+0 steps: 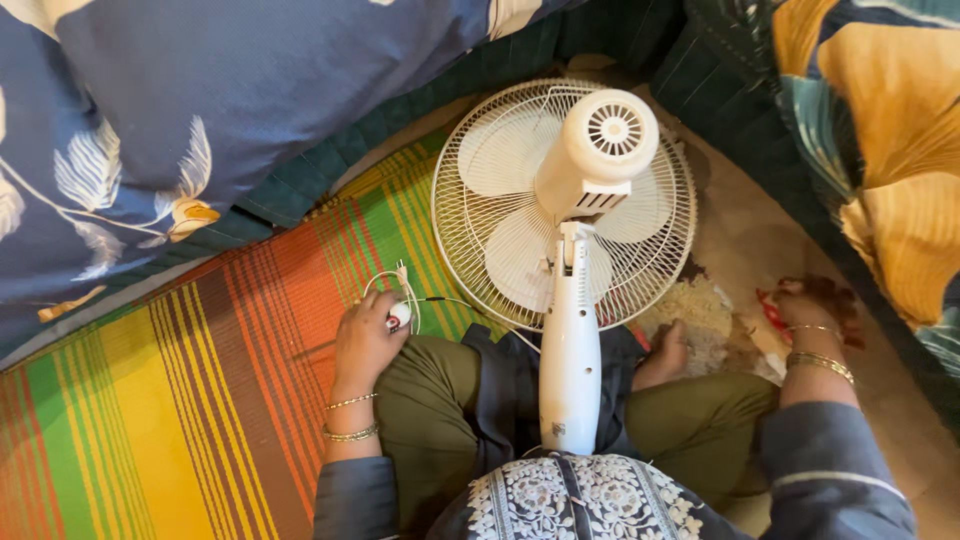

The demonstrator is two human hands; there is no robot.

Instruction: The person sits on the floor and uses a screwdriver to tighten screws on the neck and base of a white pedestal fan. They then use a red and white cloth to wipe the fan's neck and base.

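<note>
Left hand (365, 335) curled on the striped mat (200, 400), fingers closed round a small white plug (399, 314) and its cord | white fan (570, 230) lies just right of it, stem pointing along her lap, cage away | right hand (805, 305) resting on the floor, grip unclear.

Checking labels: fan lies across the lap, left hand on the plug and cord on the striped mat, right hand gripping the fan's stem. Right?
Not quite. In the head view the right hand is off the fan, down on the floor by a red thing. The rest holds: left hand on the plug, on the mat.
</note>
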